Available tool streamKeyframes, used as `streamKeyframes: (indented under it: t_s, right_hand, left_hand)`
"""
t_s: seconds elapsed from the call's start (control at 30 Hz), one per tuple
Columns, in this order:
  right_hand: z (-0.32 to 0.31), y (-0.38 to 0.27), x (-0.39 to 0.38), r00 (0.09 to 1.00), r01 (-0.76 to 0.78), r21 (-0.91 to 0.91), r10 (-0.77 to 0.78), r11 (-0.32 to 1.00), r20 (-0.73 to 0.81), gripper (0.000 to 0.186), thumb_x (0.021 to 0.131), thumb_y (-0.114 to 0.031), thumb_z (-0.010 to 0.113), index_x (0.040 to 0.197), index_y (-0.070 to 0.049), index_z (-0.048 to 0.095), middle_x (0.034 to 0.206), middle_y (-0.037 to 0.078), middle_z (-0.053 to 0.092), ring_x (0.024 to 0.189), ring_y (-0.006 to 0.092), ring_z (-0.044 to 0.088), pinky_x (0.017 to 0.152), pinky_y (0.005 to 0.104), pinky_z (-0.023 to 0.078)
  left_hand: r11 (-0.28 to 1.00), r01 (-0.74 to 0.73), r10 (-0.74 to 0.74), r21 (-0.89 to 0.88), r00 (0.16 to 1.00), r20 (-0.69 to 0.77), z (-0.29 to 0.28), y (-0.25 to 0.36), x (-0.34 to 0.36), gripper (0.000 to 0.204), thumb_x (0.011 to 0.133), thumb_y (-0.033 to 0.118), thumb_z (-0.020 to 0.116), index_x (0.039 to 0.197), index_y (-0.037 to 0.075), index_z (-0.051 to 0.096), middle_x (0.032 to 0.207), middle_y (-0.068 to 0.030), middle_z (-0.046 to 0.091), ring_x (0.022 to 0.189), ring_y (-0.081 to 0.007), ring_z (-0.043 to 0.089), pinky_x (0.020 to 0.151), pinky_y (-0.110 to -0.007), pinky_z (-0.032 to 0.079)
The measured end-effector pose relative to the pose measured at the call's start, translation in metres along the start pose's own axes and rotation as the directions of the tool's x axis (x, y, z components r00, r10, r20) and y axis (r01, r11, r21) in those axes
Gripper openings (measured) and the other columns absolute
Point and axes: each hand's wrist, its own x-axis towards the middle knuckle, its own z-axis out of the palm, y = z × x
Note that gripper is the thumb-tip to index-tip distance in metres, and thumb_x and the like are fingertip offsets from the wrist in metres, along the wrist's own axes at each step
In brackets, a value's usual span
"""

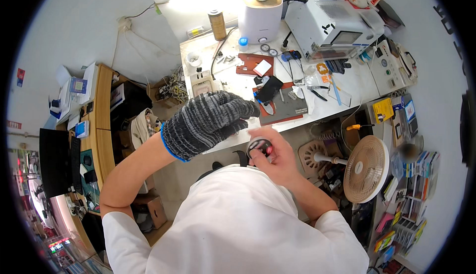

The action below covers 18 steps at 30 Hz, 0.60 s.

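Note:
A grey-and-black knit work glove with a blue cuff covers my left hand (210, 120), which hovers over the near edge of the workbench. Its fingers stretch out to the right, the thumb a little apart, with nothing seen in them. My right hand (280, 160) is bare and closed around a small round dark object (259, 147) with a reddish side, just in front of my body; its kind is unclear. Beyond the hands, a black phone-like slab (269, 89) lies by a dark grey work mat (290, 109). A beige device (202, 83) stands past the glove.
On the bench (322, 108) stand a white humidifier-like appliance (260, 18), a gold spray can (217, 25) and a large white machine (337, 28). Pliers (319, 95) and a second dark glove (338, 65) lie to the right. A beige fan (366, 169) stands near my right elbow.

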Motion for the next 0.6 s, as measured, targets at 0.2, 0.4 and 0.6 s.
streamKeyframes:
  t_s: [0.2, 0.4, 0.6]
  right_hand:
    - [-0.006, 0.009, 0.000, 0.999, 0.042, -0.046, -0.042, 0.998, 0.008, 0.034, 0.082, 0.003, 0.061, 0.114, -0.007, 0.058, 0.090, 0.002, 0.056, 0.072, 0.0035, 0.054, 0.049, 0.0154, 0.040]
    - [-0.013, 0.008, 0.005, 0.977, 0.214, -0.344, -0.207, 0.914, 0.058, 0.041, 0.078, 0.004, 0.062, 0.117, -0.008, 0.058, 0.093, 0.003, 0.059, 0.070, 0.0055, 0.053, 0.050, 0.0178, 0.041]
    - [-0.009, 0.004, 0.002, 0.990, 0.107, -0.130, -0.118, 0.986, -0.081, 0.043, 0.075, 0.004, 0.062, 0.117, -0.006, 0.055, 0.088, 0.003, 0.060, 0.060, 0.0055, 0.048, 0.048, 0.0178, 0.038]
  left_hand:
    - [0.981, 0.069, -0.064, -0.182, 0.997, 0.037, 0.000, 0.005, 0.001, 0.032, 0.078, 0.013, 0.069, 0.109, 0.010, 0.063, 0.098, -0.0085, 0.066, 0.088, -0.0251, 0.064, 0.079, -0.034, 0.052]
    - [0.970, 0.145, -0.127, -0.196, 0.987, 0.101, -0.005, 0.010, 0.002, 0.016, 0.084, 0.014, 0.063, 0.097, 0.005, 0.067, 0.089, -0.0084, 0.068, 0.081, -0.0206, 0.066, 0.075, -0.031, 0.052]
    - [0.525, 0.564, -0.481, -0.637, 0.815, 0.324, -0.026, 0.012, -0.002, 0.015, 0.090, 0.013, 0.057, 0.094, 0.002, 0.066, 0.084, -0.0072, 0.068, 0.074, -0.0127, 0.063, 0.067, -0.025, 0.050]
